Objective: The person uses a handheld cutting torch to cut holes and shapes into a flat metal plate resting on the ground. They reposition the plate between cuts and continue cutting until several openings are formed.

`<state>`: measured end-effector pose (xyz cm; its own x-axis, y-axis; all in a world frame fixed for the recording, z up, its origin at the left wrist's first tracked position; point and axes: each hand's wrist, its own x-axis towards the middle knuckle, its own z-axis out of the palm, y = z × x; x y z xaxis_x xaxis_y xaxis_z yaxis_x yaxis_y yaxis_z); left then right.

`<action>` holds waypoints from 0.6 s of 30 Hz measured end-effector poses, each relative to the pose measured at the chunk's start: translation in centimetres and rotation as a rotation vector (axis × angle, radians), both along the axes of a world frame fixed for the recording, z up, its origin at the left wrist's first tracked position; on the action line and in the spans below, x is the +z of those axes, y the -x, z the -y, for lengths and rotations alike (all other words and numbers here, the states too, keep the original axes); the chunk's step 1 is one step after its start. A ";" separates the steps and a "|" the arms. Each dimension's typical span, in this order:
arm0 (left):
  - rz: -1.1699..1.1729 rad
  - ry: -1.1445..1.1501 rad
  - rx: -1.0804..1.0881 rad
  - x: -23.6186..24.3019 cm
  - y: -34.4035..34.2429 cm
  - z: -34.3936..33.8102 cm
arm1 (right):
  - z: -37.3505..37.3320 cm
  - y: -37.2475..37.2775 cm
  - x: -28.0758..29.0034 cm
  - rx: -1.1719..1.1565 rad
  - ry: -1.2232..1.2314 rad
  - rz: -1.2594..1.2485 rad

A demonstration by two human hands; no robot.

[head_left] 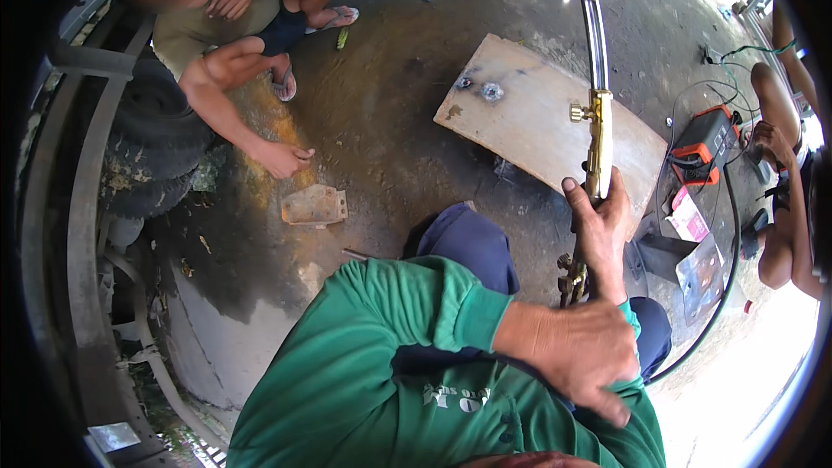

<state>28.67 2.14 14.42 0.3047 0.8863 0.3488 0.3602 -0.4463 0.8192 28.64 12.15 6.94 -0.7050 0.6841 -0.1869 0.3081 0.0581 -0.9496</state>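
A: Torch [600, 134] colours from where you stand?
B: Brassy gold body, silver tubes.
A: Plate [555, 113]?
B: Patchy tan-grey, whitish blotch near one corner.
A: Clothes?
B: Green shirt [347, 373], white chest lettering [458, 394]; navy trousers [472, 243]. Other person's top [195, 13]: olive.
A: Rest?
B: Boxy machine [704, 143] orange and black, packet [687, 217] pink and white, bracket [312, 205] rust-brown, cable [737, 234] black.

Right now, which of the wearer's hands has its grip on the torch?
The right hand, the upper one in view, wrapped around the brass-coloured torch. The left hand is lower, crossing over the green right sleeve, away from the torch's body.
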 end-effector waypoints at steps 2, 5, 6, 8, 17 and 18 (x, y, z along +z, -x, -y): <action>0.098 -0.020 -0.012 -1.9 -0.2 -1.5 | -0.8 -0.2 -0.1 0.009 0.015 0.046; 0.342 0.028 -0.159 -4.6 -0.3 -3.6 | -1.4 0.3 -0.1 0.018 0.039 0.060; 0.382 0.068 -0.207 -4.8 -0.1 -4.2 | -1.7 0.3 -0.8 0.016 0.080 -0.008; 0.561 0.138 -0.243 -4.4 -0.6 -4.6 | -1.7 -0.1 -1.4 -0.021 0.160 -0.095; 0.655 0.499 -0.423 -4.6 0.4 -6.3 | -2.5 -0.8 -1.0 -0.054 0.140 -0.013; 0.645 0.546 -0.439 -4.1 0.5 -6.3 | -2.7 -0.9 -0.9 -0.058 0.137 -0.010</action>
<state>28.12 8.48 10.35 0.5423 0.8287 0.1382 -0.3433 0.0684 0.9367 29.57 14.86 6.02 -0.6672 0.6926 -0.2742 0.2975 -0.0897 -0.9505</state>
